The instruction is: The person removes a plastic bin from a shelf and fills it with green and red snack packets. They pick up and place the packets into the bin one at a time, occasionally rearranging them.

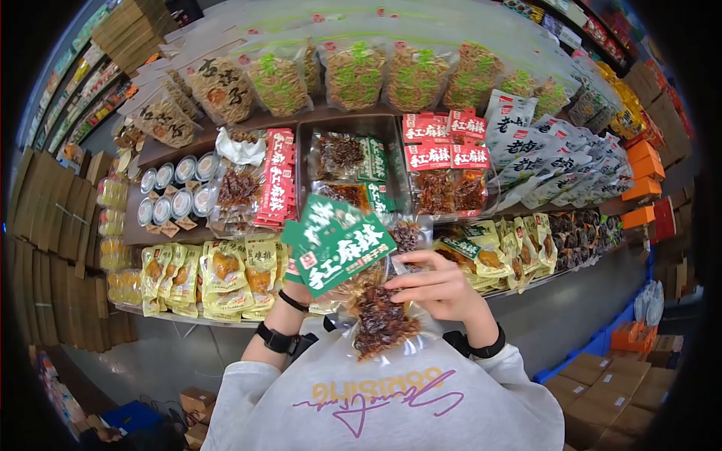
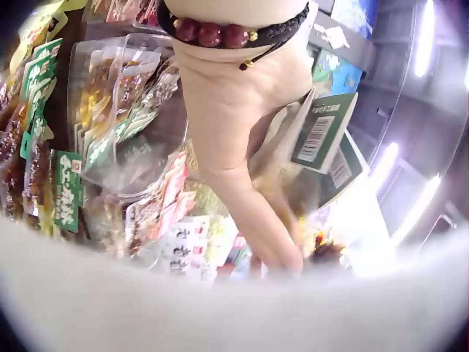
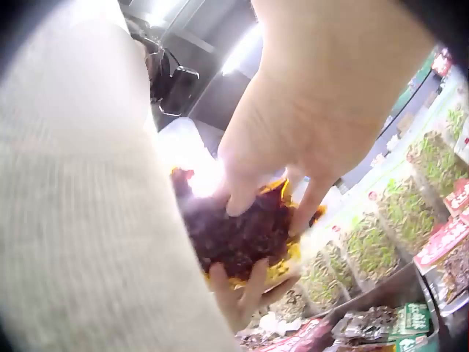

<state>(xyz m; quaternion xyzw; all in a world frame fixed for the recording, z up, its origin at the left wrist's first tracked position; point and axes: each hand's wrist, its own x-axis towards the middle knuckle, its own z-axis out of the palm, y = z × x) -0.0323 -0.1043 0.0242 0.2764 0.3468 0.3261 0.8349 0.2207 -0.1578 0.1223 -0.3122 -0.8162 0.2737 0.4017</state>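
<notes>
Several clear snack packets with green header cards (image 1: 350, 254) are fanned in front of the person's chest. My left hand (image 2: 227, 139) holds them, mostly hidden behind the cards in the head view; in the left wrist view, barcoded card backs (image 2: 319, 136) stick out beside the palm. Dark, reddish-brown pieces fill the front packet (image 1: 382, 323), which hangs down over the shirt. My right hand (image 1: 440, 287) pinches this packet from the right side, its fingers spread across the plastic. Seen from the right wrist, the thumb and fingers lie on the dark contents (image 3: 242, 227).
Behind the hands is a display stand with a bin of green-card packets (image 1: 338, 154), red-card packets (image 1: 278, 177), round tubs (image 1: 180, 203) and yellow pouches (image 1: 226, 274). Grey-white pouches (image 1: 526, 150) stand at right, large snack bags (image 1: 353, 75) behind. Cartons (image 1: 602, 383) lie lower right.
</notes>
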